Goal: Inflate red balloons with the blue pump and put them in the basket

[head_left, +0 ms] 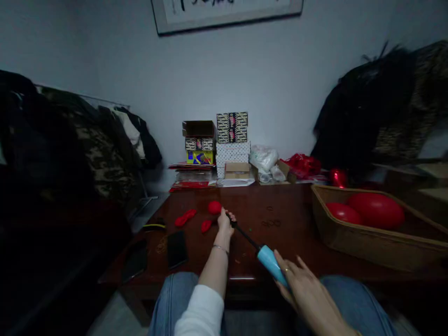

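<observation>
While the left hand is clenched around the pump's dark nozzle end, the small, round red balloon lies just beyond that grip at ten o'clock; its neck is hidden. The hand pump's long axis slants from ten to four o'clock, where the right hand loosely clasps its smooth blue barrel, the balloon being nearer the left. Limp, rubbery balloons lie on the glossy brown worktop; a woven basket stands at three o'clock.
</observation>
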`<state>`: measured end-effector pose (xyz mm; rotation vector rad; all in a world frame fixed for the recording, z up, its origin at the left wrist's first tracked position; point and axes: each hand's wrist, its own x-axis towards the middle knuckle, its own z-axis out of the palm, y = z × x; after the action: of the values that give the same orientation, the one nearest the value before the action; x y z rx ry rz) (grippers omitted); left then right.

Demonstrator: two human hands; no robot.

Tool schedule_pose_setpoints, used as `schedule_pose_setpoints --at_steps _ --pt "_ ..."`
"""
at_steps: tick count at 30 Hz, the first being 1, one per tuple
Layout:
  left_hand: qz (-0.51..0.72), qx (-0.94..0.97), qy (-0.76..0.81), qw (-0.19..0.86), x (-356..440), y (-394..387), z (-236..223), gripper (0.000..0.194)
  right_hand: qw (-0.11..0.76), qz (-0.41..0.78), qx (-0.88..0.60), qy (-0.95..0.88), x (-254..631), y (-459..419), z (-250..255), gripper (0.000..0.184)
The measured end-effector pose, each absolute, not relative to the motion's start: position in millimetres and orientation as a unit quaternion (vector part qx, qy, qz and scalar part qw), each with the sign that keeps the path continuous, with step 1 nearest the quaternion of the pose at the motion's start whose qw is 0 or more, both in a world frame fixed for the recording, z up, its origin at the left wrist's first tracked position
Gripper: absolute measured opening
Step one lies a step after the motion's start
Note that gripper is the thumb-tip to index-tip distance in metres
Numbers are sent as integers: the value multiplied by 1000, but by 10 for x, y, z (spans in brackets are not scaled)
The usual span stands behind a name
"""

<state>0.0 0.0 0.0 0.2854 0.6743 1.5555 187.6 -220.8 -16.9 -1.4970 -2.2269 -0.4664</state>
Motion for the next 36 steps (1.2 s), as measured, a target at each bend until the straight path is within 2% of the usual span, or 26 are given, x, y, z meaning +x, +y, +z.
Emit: schedule_pose_setpoints --at_steps 12,22,36 --pt "658 119 281 689 217 -133 -9 33 167 -141 -591 -776 1618 -1988 53 51" --pt "653 150 304 678 306 -197 -54 35 121 -167 -621 -757 1281 -1679 195 51" --pt "676 131 312 655 85 -10 -88 33 172 -223 -566 -775 1792 -2193 -107 53"
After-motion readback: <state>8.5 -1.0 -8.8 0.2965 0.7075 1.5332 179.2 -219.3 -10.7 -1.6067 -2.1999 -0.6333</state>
